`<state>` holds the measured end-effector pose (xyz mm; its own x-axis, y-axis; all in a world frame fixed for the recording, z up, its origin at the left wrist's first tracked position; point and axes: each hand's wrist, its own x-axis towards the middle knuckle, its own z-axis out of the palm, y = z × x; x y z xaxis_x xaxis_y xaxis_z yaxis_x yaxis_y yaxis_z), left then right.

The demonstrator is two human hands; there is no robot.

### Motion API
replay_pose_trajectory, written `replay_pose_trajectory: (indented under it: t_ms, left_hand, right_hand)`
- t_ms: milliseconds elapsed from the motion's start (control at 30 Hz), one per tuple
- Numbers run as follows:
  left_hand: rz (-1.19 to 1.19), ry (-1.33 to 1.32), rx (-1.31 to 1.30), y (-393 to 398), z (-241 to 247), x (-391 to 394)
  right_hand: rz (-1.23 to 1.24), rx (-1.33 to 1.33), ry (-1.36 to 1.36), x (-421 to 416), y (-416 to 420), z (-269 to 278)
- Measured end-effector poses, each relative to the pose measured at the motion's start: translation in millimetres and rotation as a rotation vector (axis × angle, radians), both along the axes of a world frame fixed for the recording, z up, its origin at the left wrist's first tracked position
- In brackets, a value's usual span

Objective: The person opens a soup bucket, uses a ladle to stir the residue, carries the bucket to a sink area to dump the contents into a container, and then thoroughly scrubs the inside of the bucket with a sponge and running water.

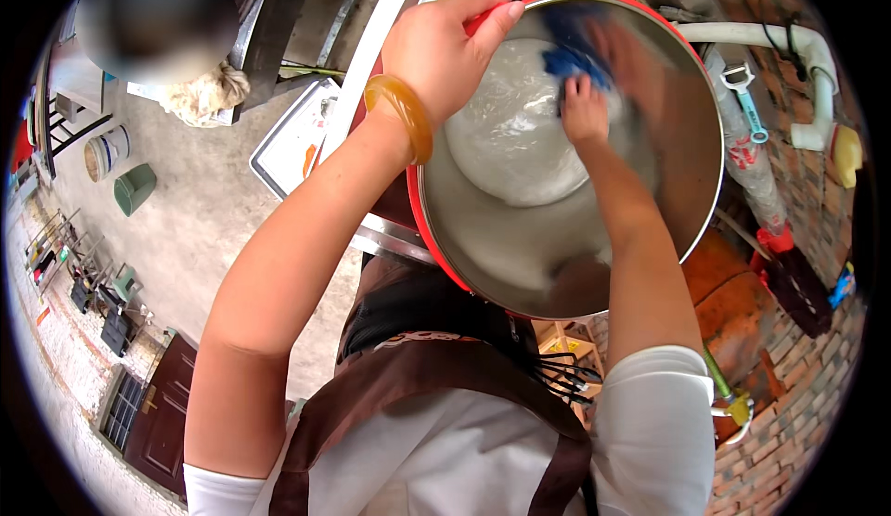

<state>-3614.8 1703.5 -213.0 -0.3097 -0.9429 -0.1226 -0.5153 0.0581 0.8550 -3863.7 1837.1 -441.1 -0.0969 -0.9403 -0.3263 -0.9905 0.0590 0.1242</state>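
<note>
My left hand [449, 49], with an amber-coloured bangle at the wrist, grips the rim of a large round metal pot [682, 147] with a red outer edge. The pot is tilted so that its inside faces me. Deep inside it, my right hand [585, 105] presses on a blue cloth [574, 63] against the inner wall. Cloudy water [522, 147] lies in the bottom. The shiny wall mirrors the hand and the cloth, and part of the cloth is blurred.
A white tray [282, 150] with a dark edge lies left of the pot. On the floor at the left stand a white bucket [108, 152] and a green bin [134, 189]. White pipes [738, 33] and a peeler [748, 102] hang at the right by a brick wall [800, 391].
</note>
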Motion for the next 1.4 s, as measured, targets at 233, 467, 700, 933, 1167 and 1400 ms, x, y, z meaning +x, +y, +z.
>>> replay_pose_trajectory:
  t_ms: [233,467,700,933,1167,1400]
  left_hand:
    - [0.035,-0.035,0.006,1,1,-1]
    - [0.011,-0.041,-0.056,0,1,-2]
    - [0.029,-0.041,-0.033,0,2,-5]
    - [0.01,-0.049,-0.063,0,3,-3]
    - [0.029,-0.003,-0.08,1,0,0]
    - [-0.018,-0.034,-0.002,-1,5,-9]
  right_hand:
    - [-0.269,0.799,0.047,99,102,5]
    - [-0.036,-0.13,-0.264,181,-12,-33]
    - [-0.281,0.007,0.058,54,15,1]
    - [-0.262,0.448,-0.062,161,55,6]
    - [-0.16,-0.262,-0.128,98,-32,-11]
    - [-1.665,-0.09,-0.784,-57,-4,-56]
